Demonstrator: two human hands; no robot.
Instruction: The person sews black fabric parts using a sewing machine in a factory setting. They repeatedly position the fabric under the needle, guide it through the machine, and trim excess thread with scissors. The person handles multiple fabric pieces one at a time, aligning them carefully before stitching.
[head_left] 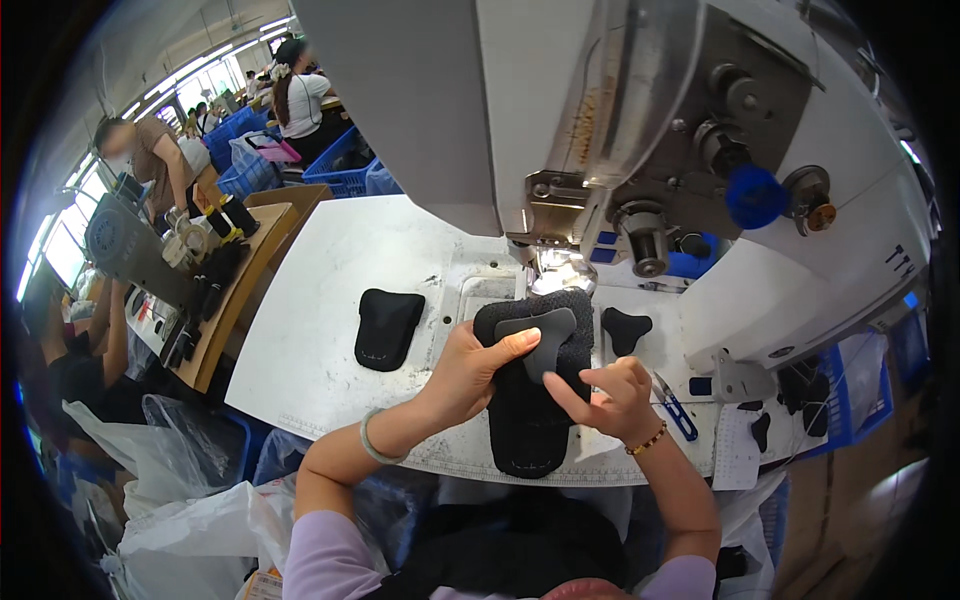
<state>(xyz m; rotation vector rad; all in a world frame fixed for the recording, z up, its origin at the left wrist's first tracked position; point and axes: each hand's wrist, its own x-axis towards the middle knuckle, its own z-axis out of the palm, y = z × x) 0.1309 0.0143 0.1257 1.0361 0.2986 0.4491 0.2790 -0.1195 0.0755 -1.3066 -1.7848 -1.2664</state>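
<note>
My left hand [466, 374] grips a black textile pad [525, 410] by its left side, below the sewing machine head. Its thumb presses a dark grey, three-lobed patch [545, 328] against the pad's upper face. From the right comes my right hand [612, 402], index finger stretched toward the patch's lower tip and the other fingers partly bent, with nothing seen in it. Whether that fingertip touches the patch I cannot tell. A similar black pad [389, 328] lies on the white table to the left, and a small black three-lobed piece [626, 330] rests to the right.
The white sewing machine [400, 110] overhangs the white table [300, 330]. Blue-handled thread snips [678, 412] and a paper sheet [737, 450] lie at right. Blue crates [868, 385] and plastic bags [200, 530] flank the table. Co-workers sit and stand at back left.
</note>
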